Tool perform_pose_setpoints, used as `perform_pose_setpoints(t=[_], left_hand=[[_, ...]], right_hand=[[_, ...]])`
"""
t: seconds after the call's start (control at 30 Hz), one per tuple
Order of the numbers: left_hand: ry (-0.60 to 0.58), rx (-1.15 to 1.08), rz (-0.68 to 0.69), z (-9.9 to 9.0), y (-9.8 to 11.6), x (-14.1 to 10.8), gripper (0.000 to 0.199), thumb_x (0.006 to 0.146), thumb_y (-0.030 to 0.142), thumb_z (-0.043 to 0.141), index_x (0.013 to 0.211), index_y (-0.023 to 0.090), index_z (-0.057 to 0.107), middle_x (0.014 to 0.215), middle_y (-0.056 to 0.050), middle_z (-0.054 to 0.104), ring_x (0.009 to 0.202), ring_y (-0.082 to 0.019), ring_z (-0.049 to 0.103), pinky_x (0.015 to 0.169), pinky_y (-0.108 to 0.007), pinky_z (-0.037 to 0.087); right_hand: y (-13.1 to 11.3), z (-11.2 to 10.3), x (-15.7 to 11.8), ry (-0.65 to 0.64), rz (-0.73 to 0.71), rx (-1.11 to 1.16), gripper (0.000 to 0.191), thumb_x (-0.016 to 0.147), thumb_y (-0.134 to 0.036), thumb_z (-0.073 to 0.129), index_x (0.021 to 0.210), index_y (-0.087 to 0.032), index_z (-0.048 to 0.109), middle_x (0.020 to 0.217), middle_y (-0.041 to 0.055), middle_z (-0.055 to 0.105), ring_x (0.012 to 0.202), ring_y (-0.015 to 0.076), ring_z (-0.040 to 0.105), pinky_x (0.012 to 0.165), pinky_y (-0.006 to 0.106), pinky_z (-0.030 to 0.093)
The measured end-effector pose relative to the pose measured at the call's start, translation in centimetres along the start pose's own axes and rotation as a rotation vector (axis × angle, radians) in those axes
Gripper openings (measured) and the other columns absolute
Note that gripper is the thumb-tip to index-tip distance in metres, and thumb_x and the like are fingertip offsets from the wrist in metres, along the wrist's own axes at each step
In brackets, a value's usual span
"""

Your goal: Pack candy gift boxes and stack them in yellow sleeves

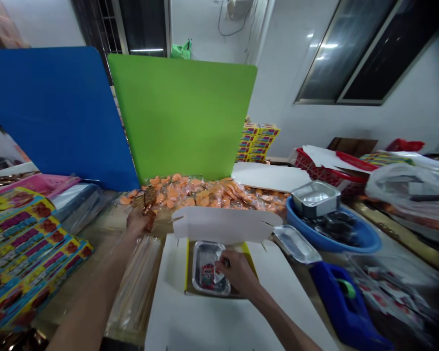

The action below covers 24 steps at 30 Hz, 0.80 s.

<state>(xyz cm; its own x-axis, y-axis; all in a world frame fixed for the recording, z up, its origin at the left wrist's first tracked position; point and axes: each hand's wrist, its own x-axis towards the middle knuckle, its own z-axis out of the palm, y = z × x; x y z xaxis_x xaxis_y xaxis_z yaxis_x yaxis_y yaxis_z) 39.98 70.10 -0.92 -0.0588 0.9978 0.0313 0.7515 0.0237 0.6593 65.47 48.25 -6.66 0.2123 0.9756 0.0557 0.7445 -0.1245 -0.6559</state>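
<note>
Two hands work over an open white box (pixel 224 224). The right hand (pixel 237 273) has its fingers close together on a small packet (pixel 216 273) in a foil tray (pixel 202 256). The left hand (pixel 139 220) seems to pinch a brown packet (pixel 147 202).

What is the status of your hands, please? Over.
Right hand at foil tray, touching printed packet. Left hand holding brown wrapped strip. White box lid raised behind tray.

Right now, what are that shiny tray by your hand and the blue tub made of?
The tray looks like thin aluminium foil: bright silver, with crinkled pressed sides. The blue tub is probably glossy plastic, from its smooth, even colour and rounded rim.
</note>
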Motion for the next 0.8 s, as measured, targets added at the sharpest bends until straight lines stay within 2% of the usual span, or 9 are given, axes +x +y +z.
perform_pose_setpoints(t=[0.1, 0.2, 0.3, 0.37, 0.43, 0.5, 0.6, 0.7, 0.8], left_hand=[[0.054, -0.065, -0.011, -2.6, -0.3, -3.4, 0.009, 0.067, 0.017, 0.06, 0.069, 0.013, 0.052, 0.053, 0.003, 0.053, 0.067, -0.018, 0.057, 0.06, -0.024, 0.036], [0.062, -0.169, 0.019, -3.5, -0.7, -9.7, 0.024, 0.068, 0.021, 0.061, 0.089, 0.017, 0.049, 0.054, 0.007, 0.053, 0.06, -0.014, 0.054, 0.059, -0.023, 0.038], [-0.04, -0.492, 0.072, -2.0, 0.4, -16.4, 0.037, 0.064, 0.029, 0.066, 0.095, 0.023, 0.048, 0.061, 0.005, 0.059, 0.06, -0.017, 0.057, 0.06, -0.026, 0.042], [-0.161, -0.562, 0.067, 0.0, 2.1, -19.3, 0.035, 0.06, 0.028, 0.07, 0.09, 0.024, 0.052, 0.059, 0.004, 0.058, 0.059, -0.018, 0.055, 0.059, -0.026, 0.04], [-0.256, -0.546, 0.116, 2.2, 4.0, -20.5, 0.024, 0.063, 0.024, 0.068, 0.083, 0.024, 0.055, 0.057, 0.003, 0.055, 0.058, -0.018, 0.052, 0.058, -0.026, 0.037], [-0.281, -0.441, 0.218, 4.1, 5.6, -20.3, 0.016, 0.068, 0.019, 0.062, 0.081, 0.025, 0.056, 0.06, 0.001, 0.056, 0.06, -0.018, 0.051, 0.059, -0.027, 0.036], [-0.33, -0.147, 0.391, 6.0, 6.5, -19.4, 0.021, 0.07, 0.011, 0.054, 0.086, 0.023, 0.06, 0.075, -0.007, 0.064, 0.075, -0.025, 0.057, 0.075, -0.036, 0.039], [-0.429, 0.094, 0.498, 6.7, 6.4, -19.4, 0.021, 0.073, 0.01, 0.048, 0.082, 0.018, 0.064, 0.086, -0.017, 0.068, 0.09, -0.034, 0.058, 0.09, -0.051, 0.033], [-0.418, 0.102, 0.549, 6.3, 5.8, -19.8, 0.017, 0.075, 0.013, 0.049, 0.071, 0.019, 0.064, 0.085, -0.017, 0.067, 0.093, -0.035, 0.057, 0.092, -0.052, 0.033]], right_hand=[[0.2, 0.0, 0.0, 0.008, -0.033, 0.008, 0.024, 0.077, -0.018, 0.05, 0.053, -0.017, 0.053, 0.054, -0.0001, 0.056, 0.054, 0.0124, 0.05, 0.054, 0.023, 0.029], [0.4, 0.0, 0.1, -0.002, -0.052, 0.007, 0.026, 0.077, -0.017, 0.049, 0.052, -0.017, 0.049, 0.054, -0.0005, 0.054, 0.055, 0.0121, 0.048, 0.054, 0.023, 0.027], [0.4, -0.1, 0.2, -0.019, -0.065, 0.006, 0.027, 0.078, -0.016, 0.047, 0.051, -0.017, 0.047, 0.053, -0.0004, 0.053, 0.055, 0.0121, 0.047, 0.055, 0.024, 0.027], [0.3, -0.2, 0.2, -0.038, -0.07, 0.011, 0.028, 0.079, -0.017, 0.045, 0.052, -0.018, 0.047, 0.054, 0.0002, 0.054, 0.055, 0.0128, 0.048, 0.055, 0.025, 0.027], [0.2, -0.3, 0.0, -0.06, -0.068, 0.039, 0.029, 0.082, -0.02, 0.041, 0.054, -0.018, 0.048, 0.057, 0.0021, 0.057, 0.057, 0.0144, 0.051, 0.056, 0.025, 0.029], [0.3, -0.5, -0.2, -0.079, -0.058, 0.093, 0.032, 0.086, -0.025, 0.036, 0.058, -0.018, 0.051, 0.062, 0.0047, 0.062, 0.062, 0.0167, 0.056, 0.059, 0.026, 0.033], [0.3, -0.7, -0.5, -0.093, -0.038, 0.173, 0.041, 0.091, -0.036, 0.028, 0.065, -0.019, 0.056, 0.071, 0.0079, 0.067, 0.07, 0.02, 0.06, 0.065, 0.028, 0.039], [0.2, -0.6, -0.7, -0.114, -0.037, 0.158, 0.044, 0.091, -0.041, 0.03, 0.068, -0.02, 0.06, 0.074, 0.0096, 0.068, 0.074, 0.0222, 0.062, 0.069, 0.03, 0.043], [0.3, -0.4, -1.1, -0.121, -0.085, 0.129, 0.034, 0.088, -0.036, 0.037, 0.08, -0.021, 0.067, 0.083, 0.0097, 0.07, 0.079, 0.0234, 0.064, 0.073, 0.031, 0.046]])
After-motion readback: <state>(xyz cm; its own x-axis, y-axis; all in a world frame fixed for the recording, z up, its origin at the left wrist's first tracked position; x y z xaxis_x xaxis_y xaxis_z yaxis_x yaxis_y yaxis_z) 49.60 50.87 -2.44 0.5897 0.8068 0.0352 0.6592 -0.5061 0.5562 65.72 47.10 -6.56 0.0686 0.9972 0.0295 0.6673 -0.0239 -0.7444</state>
